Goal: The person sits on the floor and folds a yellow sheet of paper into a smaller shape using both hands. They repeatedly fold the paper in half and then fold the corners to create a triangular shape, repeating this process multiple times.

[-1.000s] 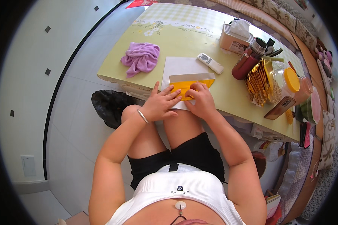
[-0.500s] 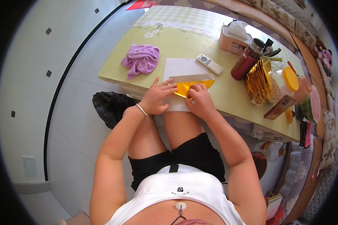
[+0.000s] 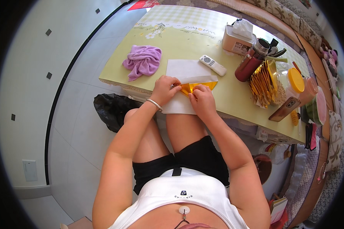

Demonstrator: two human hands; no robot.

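Note:
A piece of gold foil paper (image 3: 188,88) with a pale folded strip along its far edge lies on white paper (image 3: 179,106) at the table's near edge. My left hand (image 3: 164,90) has its fingers bent together in a pinch at the foil's left end. At the foil's near edge, my right hand (image 3: 203,100) curls inward, thumb and forefinger closed on it. The fingers partly cover the foil, so its full outline is hidden. Just beyond the right hand is a white remote control (image 3: 213,65).
A crumpled purple cloth (image 3: 143,62) lies left on the table (image 3: 183,40). Along the right stand a tissue box (image 3: 237,41), a dark red flask (image 3: 250,63), stacked gold paper pieces (image 3: 263,83), a yellow-lidded jar (image 3: 295,80) and a phone (image 3: 284,109). A black bag (image 3: 110,112) sits below left.
My left hand has gone from spread flat to a pinch at the foil's left end. My right hand has shifted slightly. The pale strip along the far edge now looks lifted.

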